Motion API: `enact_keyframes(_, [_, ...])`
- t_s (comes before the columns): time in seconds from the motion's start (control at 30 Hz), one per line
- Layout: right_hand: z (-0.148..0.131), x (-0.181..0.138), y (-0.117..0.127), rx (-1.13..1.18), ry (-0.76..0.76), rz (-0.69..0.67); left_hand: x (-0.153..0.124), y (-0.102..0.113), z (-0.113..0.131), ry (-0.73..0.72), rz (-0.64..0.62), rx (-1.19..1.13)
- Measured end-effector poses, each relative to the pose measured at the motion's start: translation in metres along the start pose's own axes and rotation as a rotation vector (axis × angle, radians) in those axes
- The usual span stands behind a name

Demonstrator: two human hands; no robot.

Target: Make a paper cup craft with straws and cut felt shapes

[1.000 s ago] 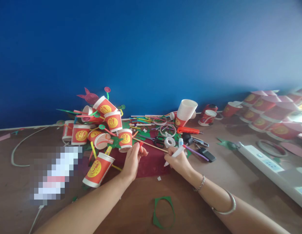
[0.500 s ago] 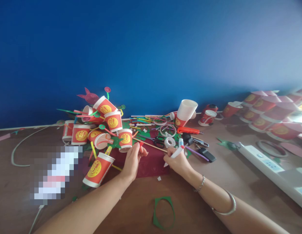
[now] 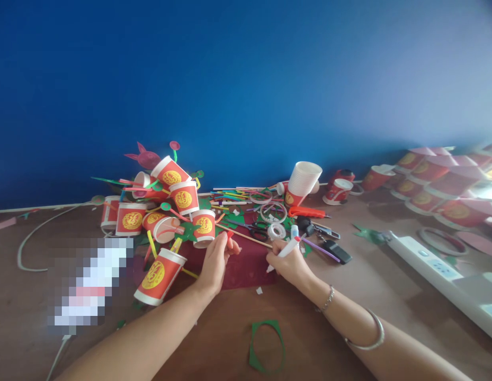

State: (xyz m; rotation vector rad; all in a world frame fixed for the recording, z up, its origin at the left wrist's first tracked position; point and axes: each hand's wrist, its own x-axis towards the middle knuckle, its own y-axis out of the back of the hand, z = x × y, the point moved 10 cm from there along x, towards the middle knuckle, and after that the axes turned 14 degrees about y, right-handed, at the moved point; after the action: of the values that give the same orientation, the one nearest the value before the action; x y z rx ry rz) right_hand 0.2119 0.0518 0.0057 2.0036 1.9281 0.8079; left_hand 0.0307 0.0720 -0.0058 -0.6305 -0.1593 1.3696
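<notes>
In my right hand (image 3: pixel 291 262) is a white marker (image 3: pixel 287 247) with a red end, tilted so its other end points down-left over the dark red paper sheet (image 3: pixel 246 264). My left hand (image 3: pixel 217 256) pinches a small red piece, apparently a marker cap (image 3: pixel 230 234), above the sheet's left part. A thin wooden stick (image 3: pixel 246 235) runs between the two hands. Just behind my right hand are a roll of white tape (image 3: pixel 276 231), a glue stick (image 3: pixel 295 231) and scissors (image 3: pixel 257 228). Beside my left hand stands a red paper cup (image 3: pixel 204 227) with a green paper cutout (image 3: pixel 186 230).
Several red cups with straws pile up on the left, one tilted cup (image 3: pixel 160 277) nearest. A stack of cups (image 3: pixel 305 180), an orange glue gun (image 3: pixel 308 212) and keys (image 3: pixel 336 251) lie right of centre. A power strip (image 3: pixel 428 262) crosses the right; a green paper frame (image 3: pixel 251 354) lies in front.
</notes>
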Motion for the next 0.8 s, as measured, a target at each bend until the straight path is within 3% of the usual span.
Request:
enact_keyframes(0.17, [0.0018, 0.0007, 0.003, -0.009, -0.001, 0.039, -0.0007, -0.0003, 0.0013, -0.003, 0.0, 0.003])
enact_keyframes(0.43, [-0.0031, -0.0024, -0.005, 0.047, -0.019, -0.043, 0.0, -0.0008, 0.0007, -0.001, 0.001, 0.006])
enact_keyframes(0.67, [-0.0021, -0.0004, 0.0008, 0.018, -0.022, 0.01, -0.0001, 0.0004, 0.0003, 0.001, 0.01, 0.006])
enact_keyframes(0.8, [-0.0031, -0.0014, -0.0027, 0.021, -0.021, -0.025, 0.0002, 0.0001, 0.0003, 0.003, 0.006, 0.007])
